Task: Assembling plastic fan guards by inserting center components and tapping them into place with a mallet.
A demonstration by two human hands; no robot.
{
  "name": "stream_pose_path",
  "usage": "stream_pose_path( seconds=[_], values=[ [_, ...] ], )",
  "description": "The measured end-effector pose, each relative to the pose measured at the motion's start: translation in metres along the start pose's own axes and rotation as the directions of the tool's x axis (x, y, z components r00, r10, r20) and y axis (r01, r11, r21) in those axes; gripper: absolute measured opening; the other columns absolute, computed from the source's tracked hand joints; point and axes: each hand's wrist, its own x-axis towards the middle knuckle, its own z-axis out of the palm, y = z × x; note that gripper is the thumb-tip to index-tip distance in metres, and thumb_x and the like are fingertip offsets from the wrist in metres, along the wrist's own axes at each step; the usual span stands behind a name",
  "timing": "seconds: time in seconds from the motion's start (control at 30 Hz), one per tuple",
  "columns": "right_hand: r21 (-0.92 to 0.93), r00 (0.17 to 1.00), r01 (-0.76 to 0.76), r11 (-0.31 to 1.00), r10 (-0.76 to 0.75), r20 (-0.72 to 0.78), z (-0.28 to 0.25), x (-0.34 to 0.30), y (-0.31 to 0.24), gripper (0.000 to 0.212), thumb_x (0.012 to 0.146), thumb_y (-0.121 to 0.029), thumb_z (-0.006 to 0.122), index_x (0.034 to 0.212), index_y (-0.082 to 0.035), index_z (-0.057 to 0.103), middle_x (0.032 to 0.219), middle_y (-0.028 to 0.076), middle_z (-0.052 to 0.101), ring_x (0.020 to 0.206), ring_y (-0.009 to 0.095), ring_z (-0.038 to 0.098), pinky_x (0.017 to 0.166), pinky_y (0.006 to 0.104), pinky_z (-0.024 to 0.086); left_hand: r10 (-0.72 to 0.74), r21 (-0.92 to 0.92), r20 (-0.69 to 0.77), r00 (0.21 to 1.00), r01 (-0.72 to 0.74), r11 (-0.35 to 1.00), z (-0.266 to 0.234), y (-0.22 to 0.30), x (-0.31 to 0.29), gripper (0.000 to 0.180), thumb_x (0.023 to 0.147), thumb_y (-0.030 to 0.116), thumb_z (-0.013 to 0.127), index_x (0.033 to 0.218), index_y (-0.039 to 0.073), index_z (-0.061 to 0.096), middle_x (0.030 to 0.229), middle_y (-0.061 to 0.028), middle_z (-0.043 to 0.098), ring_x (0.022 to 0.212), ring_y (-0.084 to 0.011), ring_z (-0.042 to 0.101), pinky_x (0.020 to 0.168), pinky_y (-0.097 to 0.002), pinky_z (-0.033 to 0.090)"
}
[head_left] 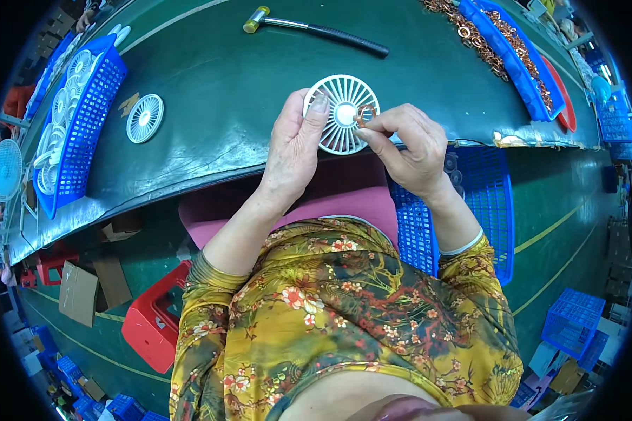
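My left hand (296,140) grips a round white plastic fan grille (341,88) by its left rim, thumb on top, over the near edge of the green table. From the right, my right hand (411,144) pinches a small copper-coloured ring (364,116) between thumb and fingertips. The ring is at the grille's right side, beside its solid round hub; whether it touches the grille I cannot tell. Another white fan grille (145,118) lies on the table to the left.
A mallet (316,30) with a black handle lies at the far middle. Blue baskets hold white grilles (77,84) at left and copper rings (534,70) at right; loose rings (463,31) lie beside the latter. Below the table's edge are a blue crate (495,210) and a red stool (151,323).
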Motion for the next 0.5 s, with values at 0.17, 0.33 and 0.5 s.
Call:
stream_pose_path(
  seconds=[0.17,0.33,0.5],
  values=[
    [-0.003,0.999,0.033,0.999,-0.034,-0.032,0.007,0.003,-0.006,0.018,0.069,-0.01,0.076,0.072,-0.008,0.058,0.067,0.005,0.06,0.057,0.022,0.057,0.049,0.0313,0.043,0.058,0.08,-0.008,0.998,-0.057,0.995,0.006,0.003,-0.005,0.035,0.099,0.031,0.045,0.113,-0.001,0.049,0.097,-0.0055,0.059,0.09,-0.0078,0.054,0.079,-0.0238,0.047],
    [-0.196,1.0,-0.023,0.98,0.019,-0.021,0.023,0.003,-0.009,0.014,0.075,-0.012,0.07,0.075,-0.008,0.057,0.067,0.007,0.055,0.057,0.025,0.053,0.051,0.0356,0.042,0.266,0.335,0.03,0.964,-0.26,0.906,0.002,-0.008,-0.005,0.028,0.099,0.025,0.044,0.108,-0.001,0.047,0.091,-0.0099,0.06,0.083,-0.0121,0.058,0.072,-0.0277,0.048],
    [-0.143,0.979,-0.188,0.972,0.174,-0.102,0.033,-0.004,-0.015,0.014,0.075,-0.013,0.071,0.083,-0.008,0.061,0.073,0.007,0.059,0.072,0.025,0.057,0.066,0.0366,0.044,0.32,0.493,0.046,0.946,-0.3,0.816,0.005,0.002,-0.011,0.018,0.097,0.016,0.042,0.104,0.0,0.042,0.081,-0.0133,0.061,0.069,-0.018,0.061,0.063,-0.0324,0.05]
  ],
)
